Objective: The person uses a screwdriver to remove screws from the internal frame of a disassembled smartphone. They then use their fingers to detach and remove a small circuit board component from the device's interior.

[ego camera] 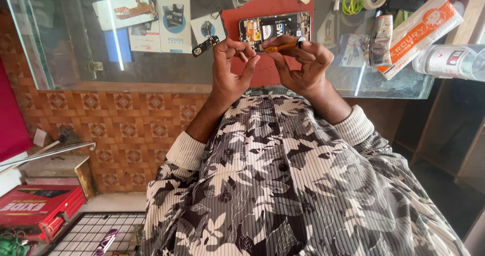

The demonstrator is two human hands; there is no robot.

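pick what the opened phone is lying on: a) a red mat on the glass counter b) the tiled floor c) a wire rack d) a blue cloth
a: the opened phone, circuit side up, lies on the red mat spread over the glass counter, just beyond the right hand holding an orange-handled screwdriver and the left hand.

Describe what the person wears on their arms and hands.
Both hands, left hand and right hand, are bare: no gloves, and no rings or watch can be seen. The forearms are uncovered, with sleeves pushed up. The shirt is ribbed fabric with a grey, black and cream leaf pattern, ending in plain cream ribbed cuffs.
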